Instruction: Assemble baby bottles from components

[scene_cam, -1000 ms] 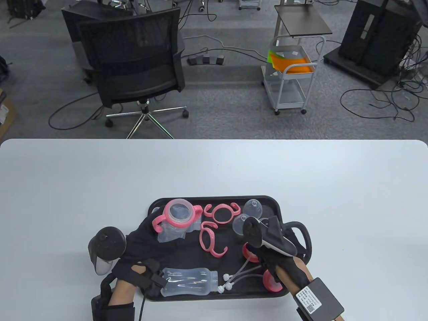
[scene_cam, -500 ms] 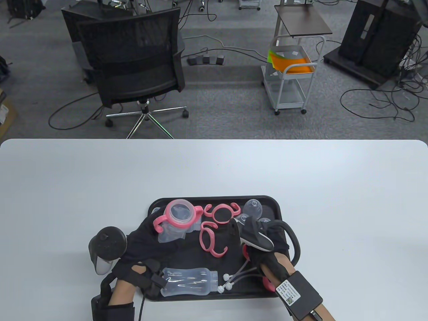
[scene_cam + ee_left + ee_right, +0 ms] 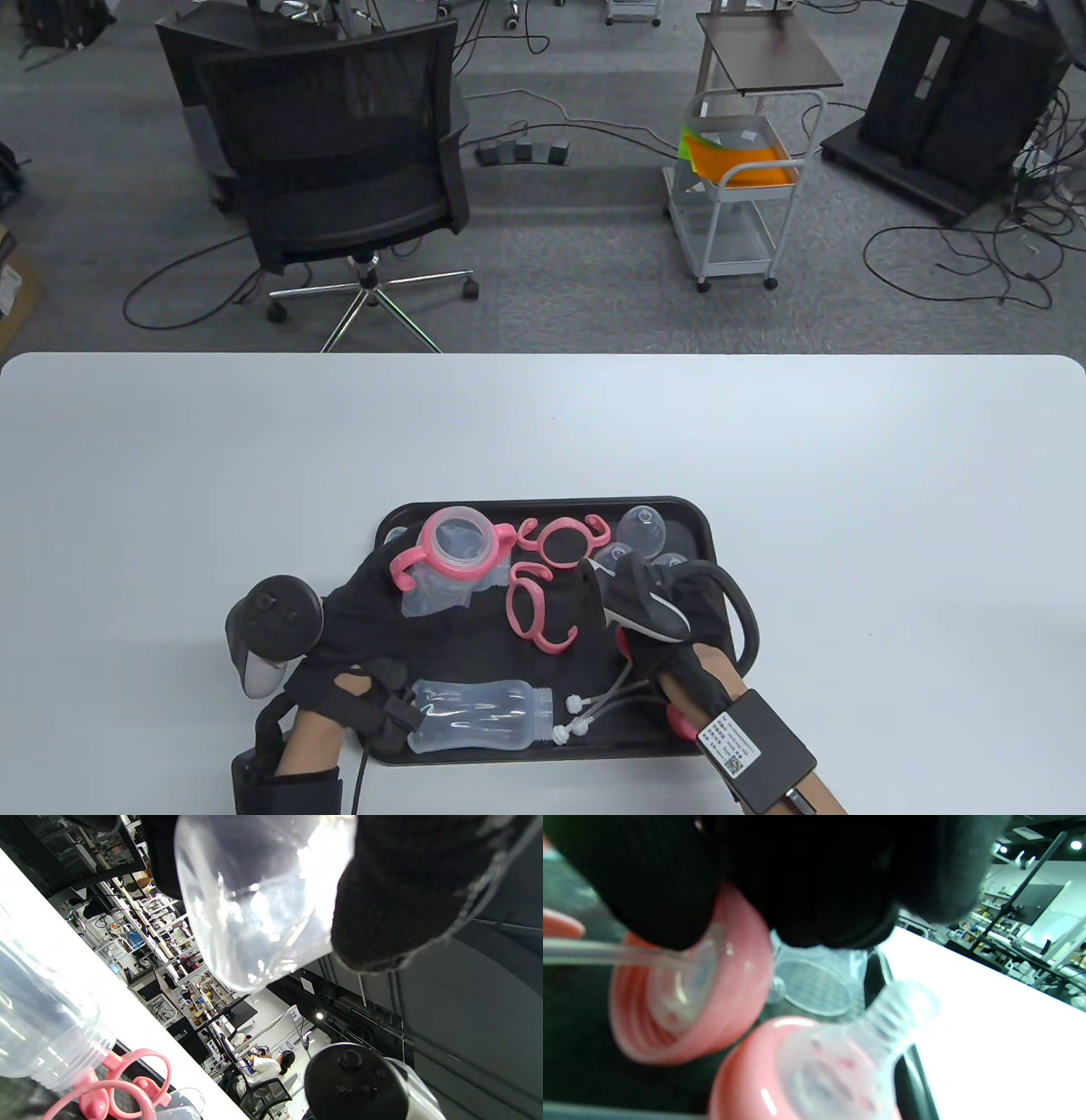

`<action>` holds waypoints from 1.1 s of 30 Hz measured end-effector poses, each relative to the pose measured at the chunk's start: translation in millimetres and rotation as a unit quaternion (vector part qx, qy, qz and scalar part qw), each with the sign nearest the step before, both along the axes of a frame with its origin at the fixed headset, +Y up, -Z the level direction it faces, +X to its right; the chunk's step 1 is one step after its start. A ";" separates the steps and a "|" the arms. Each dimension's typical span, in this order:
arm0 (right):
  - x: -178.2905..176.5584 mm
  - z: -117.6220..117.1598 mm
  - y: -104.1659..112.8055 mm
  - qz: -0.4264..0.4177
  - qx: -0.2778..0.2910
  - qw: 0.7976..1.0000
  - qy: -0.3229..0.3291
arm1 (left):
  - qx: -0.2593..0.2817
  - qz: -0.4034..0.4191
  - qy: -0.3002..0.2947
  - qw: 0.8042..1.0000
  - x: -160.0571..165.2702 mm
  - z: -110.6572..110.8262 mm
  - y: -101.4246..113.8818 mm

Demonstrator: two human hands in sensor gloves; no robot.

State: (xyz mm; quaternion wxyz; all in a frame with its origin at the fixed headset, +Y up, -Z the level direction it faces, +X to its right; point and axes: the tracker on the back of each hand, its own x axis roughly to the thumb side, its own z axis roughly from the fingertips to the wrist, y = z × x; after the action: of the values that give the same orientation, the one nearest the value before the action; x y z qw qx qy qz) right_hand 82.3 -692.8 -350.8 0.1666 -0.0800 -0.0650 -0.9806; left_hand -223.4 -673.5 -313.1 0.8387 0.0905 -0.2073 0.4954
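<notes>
The left hand (image 3: 373, 607) stays gripping the upright handled bottle (image 3: 445, 564) at the tray's (image 3: 696, 518) far left, mouth up. A second bottle (image 3: 479, 715) lies lengthwise along the near edge, neck pointing right. The right hand (image 3: 679, 620) has shifted slightly left, fingers curled round a pink nipple ring (image 3: 687, 984).
</notes>
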 end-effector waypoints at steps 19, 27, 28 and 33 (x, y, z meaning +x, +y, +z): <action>-3.3 50.8 81.1 -0.142 0.028 0.985 0.089 | -0.004 -0.006 0.000 1.000 0.9 -0.8 -1.4; -0.6 72.2 118.0 -0.182 0.067 0.974 0.115 | -0.006 -0.011 -0.001 1.000 1.0 -0.9 -1.8; 0.5 73.9 122.1 -0.188 0.072 0.973 0.117 | -0.007 -0.012 -0.001 1.000 1.0 -0.9 -1.9; 6.5 79.2 146.4 -0.239 0.102 0.958 0.122 | -0.007 -0.019 -0.003 1.000 1.8 -1.5 -2.6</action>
State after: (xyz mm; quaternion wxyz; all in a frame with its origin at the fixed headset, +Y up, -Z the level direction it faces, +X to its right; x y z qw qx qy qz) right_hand 88.8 -546.4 -271.6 -0.0590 -0.1949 0.0777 -0.9760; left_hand -221.7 -676.0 -314.6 0.8479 0.0786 -0.2082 0.4812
